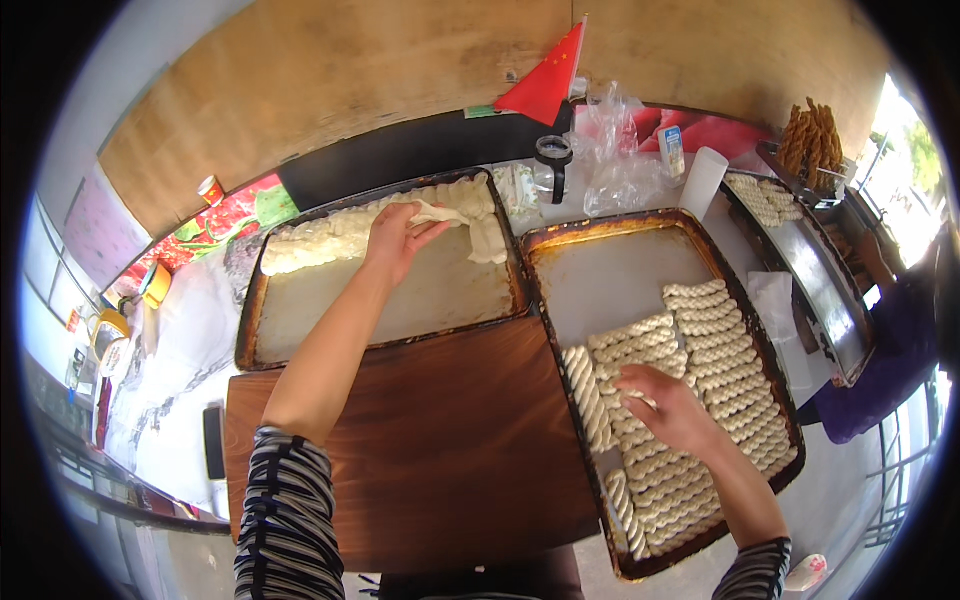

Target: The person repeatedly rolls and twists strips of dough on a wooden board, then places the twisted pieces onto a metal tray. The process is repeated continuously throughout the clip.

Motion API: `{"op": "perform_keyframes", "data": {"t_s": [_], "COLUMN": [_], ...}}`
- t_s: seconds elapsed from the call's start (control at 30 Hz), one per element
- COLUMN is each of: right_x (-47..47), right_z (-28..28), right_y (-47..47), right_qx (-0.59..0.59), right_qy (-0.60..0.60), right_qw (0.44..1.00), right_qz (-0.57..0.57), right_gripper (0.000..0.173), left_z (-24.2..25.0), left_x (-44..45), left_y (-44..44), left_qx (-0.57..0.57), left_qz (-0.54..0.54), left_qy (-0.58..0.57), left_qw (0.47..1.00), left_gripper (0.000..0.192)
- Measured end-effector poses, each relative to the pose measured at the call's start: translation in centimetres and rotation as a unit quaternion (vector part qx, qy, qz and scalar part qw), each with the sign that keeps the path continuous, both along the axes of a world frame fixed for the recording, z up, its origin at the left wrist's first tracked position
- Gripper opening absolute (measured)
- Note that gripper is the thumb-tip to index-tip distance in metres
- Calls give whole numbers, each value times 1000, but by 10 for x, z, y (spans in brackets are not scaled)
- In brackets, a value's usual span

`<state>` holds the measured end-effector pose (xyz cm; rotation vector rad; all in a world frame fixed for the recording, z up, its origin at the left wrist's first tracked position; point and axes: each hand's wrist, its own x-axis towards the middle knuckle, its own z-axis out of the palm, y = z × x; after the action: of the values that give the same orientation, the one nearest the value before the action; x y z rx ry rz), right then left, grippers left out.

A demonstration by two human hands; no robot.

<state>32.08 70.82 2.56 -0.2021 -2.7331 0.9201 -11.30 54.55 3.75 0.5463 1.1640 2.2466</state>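
Observation:
My left hand (405, 232) is over the left baking tray (262, 330), its fingers closed on a strip of soft dough (442, 215) that stretches toward the dough pieces (322, 238) lined up along the tray's far side. My right hand (664, 409) hovers over or rests on twisted dough ropes (660, 480) in the right baking tray (622, 255); its fingers are curled, and whether they touch a rope is unclear. Between my arms lies a brown wooden board (450, 442).
Behind the trays stand a lidded clear jug (553, 169), plastic bags (619, 180), a white cylinder (703, 180) and a small red flag (547, 75). Another tray (810, 277) and fried dough twists (811, 146) are at right, near a person's purple sleeve (877, 367). A phone (214, 442) lies left.

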Motion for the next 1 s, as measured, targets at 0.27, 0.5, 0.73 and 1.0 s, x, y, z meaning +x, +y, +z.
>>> {"op": "perform_keyframes", "data": {"t_s": [0.27, 0.5, 0.73, 1.0], "right_x": [-64, -130, -107, -6], "right_z": [-6, -48, -46, -5], "right_y": [-83, -141, -150, -181], "right_qx": [-153, -81, 4, -12], "right_qy": [51, 87, 171, -12], "right_qw": [987, 993, 977, 989], "right_qz": [9, -3, 130, 150], "right_gripper": [64, 87, 12, 23], "left_z": [52, 48, 38, 38], "left_x": [128, 227, 223, 226], "left_y": [-110, -183, -270, -232], "left_qx": [-60, -34, -90, -302], "left_qz": [-23, -71, -69, 28], "left_qy": [54, -34, 88, 661], "left_qw": [996, 996, 990, 687], "left_gripper": [14, 20, 27, 90]}}
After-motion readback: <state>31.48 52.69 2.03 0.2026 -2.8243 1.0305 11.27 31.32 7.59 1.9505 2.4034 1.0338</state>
